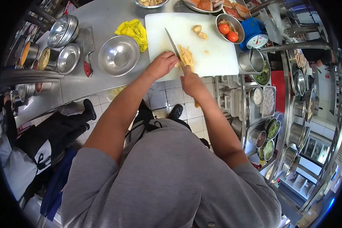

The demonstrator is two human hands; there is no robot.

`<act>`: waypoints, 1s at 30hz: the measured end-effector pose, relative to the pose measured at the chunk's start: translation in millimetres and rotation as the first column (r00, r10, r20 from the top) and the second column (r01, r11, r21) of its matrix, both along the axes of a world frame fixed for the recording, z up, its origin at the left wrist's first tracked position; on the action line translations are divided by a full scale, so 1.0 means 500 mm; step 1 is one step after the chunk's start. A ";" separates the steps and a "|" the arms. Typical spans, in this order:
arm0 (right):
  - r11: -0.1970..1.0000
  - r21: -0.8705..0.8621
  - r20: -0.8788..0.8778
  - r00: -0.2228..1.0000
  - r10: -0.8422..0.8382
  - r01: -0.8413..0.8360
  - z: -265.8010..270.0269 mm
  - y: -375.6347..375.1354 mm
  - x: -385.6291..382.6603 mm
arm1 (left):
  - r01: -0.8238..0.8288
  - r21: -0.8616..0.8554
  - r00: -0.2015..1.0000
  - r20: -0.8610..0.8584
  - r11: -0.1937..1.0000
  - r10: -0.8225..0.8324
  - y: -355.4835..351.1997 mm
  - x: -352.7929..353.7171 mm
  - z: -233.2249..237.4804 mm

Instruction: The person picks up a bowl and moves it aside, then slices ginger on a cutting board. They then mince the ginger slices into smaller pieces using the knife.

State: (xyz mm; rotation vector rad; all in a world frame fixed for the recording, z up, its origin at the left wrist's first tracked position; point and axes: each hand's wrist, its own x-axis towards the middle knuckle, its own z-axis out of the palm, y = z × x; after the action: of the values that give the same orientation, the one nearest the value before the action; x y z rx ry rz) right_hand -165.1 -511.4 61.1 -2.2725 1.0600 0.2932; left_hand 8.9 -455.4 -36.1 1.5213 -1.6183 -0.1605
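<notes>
Slicing pale strips [186, 57] at the cutting board's [212, 49] near edge.
The right hand [191, 81] grips the knife [173, 43], and the left hand [161, 64] curls closed against the strips. The next cut likely needs its knuckles kept clear.

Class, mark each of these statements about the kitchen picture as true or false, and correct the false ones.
1. The right hand grips a knife over the white cutting board. True.
2. The yellow cloth lies to the right of the board. False: it lies at the board's left edge.
3. The left hand rests against the pale strips on the board. True.
4. The large steel bowl left of the board is full of soup. False: it is empty.
5. The small bowl at the board's far right corner holds tomatoes. True.
</notes>
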 end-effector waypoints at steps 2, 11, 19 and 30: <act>0.999 -0.023 0.008 1.000 0.023 -0.023 -0.052 -0.008 0.006 | -0.020 -0.008 1.000 -0.002 1.000 0.020 -0.006 -0.002 0.004; 0.993 0.098 -0.001 0.997 -0.072 0.072 0.026 -0.012 0.021 | 0.001 0.021 1.000 -0.009 1.000 -0.001 0.010 -0.013 -0.002; 0.982 0.106 0.058 0.985 -0.162 0.156 -0.060 -0.023 0.021 | -0.029 0.035 0.999 0.040 0.999 0.028 0.000 -0.002 0.005; 0.979 0.125 0.068 0.983 -0.172 0.162 -0.047 -0.019 0.019 | 0.043 0.133 0.998 0.031 0.990 -0.048 0.005 0.013 0.030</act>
State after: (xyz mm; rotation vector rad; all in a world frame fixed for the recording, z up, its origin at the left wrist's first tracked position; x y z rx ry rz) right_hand -155.8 -521.0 37.7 -2.0580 1.1530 0.1906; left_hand 15.4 -453.1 -21.1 1.5951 -1.6986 -0.2735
